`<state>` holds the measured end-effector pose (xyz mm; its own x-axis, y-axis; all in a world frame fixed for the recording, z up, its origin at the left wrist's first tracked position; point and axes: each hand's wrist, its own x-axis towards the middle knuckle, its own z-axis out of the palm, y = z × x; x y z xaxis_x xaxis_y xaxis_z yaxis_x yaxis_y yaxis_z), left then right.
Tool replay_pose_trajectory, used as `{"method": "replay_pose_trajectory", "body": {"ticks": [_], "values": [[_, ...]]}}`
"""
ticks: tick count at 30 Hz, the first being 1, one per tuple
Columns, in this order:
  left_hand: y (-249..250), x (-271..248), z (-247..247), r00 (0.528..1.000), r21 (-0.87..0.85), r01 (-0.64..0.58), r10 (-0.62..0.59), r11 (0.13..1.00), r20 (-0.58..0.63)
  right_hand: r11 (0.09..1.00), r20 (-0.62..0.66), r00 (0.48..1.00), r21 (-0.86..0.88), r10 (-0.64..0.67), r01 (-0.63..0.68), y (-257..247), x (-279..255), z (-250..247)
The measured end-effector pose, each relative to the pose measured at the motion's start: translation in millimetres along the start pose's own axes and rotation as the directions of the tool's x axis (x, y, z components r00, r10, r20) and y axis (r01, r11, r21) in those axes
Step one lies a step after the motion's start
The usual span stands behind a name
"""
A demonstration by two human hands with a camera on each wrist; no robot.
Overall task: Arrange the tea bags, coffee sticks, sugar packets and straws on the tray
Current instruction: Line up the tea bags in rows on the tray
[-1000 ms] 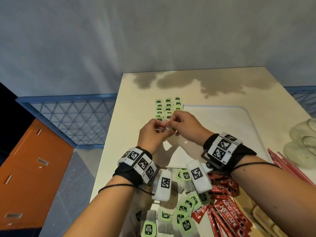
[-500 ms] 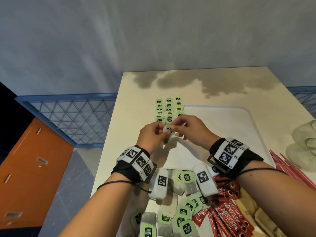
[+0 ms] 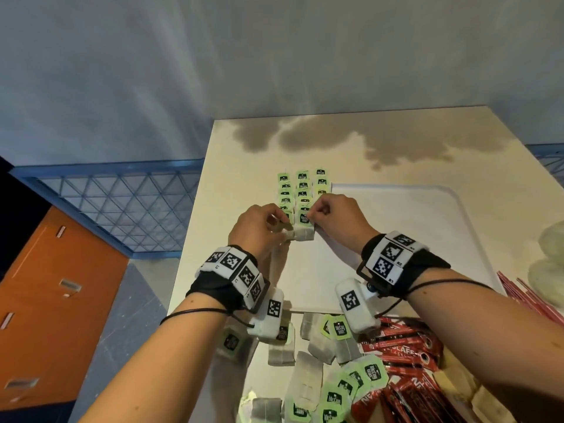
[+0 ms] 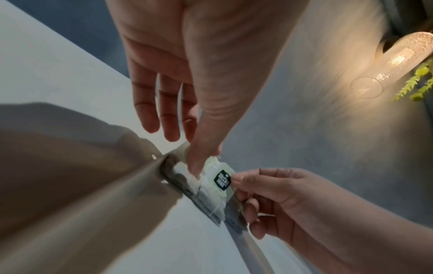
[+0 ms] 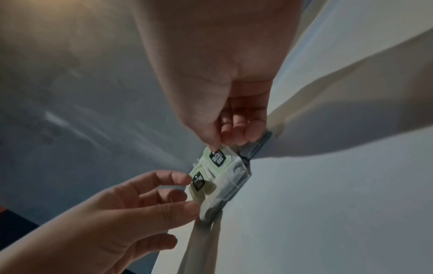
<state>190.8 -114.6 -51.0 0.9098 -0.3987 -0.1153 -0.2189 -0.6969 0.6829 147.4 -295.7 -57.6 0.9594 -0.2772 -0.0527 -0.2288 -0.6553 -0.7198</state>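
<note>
Hands point(image 3: 262, 227) have lowered tea bag point(image 3: 303, 232) onto tray point(image 3: 427, 215)

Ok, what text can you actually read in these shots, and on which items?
"NESCAFE", partly cut off: red coffee sticks, near right.
"McCoy Teas", unsure: green tea bag tags in the near pile.
Tag pinched by the right hand: blurred.
Square black-and-white codes on the wristbands: patterns; small lettering unreadable.
</note>
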Motion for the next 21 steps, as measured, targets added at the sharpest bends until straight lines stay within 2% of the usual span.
{"method": "replay_pose_trajectory", "body": {"ticks": [3,6,8,12,17,21], "values": [[3,4,2,0.998,0.085,0.005,-0.011,0.996,0.069,0.999,-0.026,1.0,0.046,0.004,-0.003,4,0,4],[3,9,3,0.997,0.133,0.02,-0.03,0.991,0.073,0.973,-0.122,0.991,0.23,0.048,-0.019,10,2,-6],[2,10,3,0.995,0.119,0.026,-0.037,0.993,0.088,0.948,-0.168,0.976,0.308,0.141,-0.084,17,12,-13],[1,11,5,0.994,0.095,0.026,-0.036,0.995,0.101,0.82,-0.112,0.929,0.516,0.352,-0.249,34,30,-14],[2,11,8,0.995,0.097,0.043,-0.051,0.994,0.089,0.804,-0.053,0.947,0.545,0.316,-0.238,36,34,-4],[9,12,8,0.994,0.14,0.06,-0.072,0.988,0.081,0.794,-0.104,0.923,0.552,0.37,-0.256,43,46,0]]}}
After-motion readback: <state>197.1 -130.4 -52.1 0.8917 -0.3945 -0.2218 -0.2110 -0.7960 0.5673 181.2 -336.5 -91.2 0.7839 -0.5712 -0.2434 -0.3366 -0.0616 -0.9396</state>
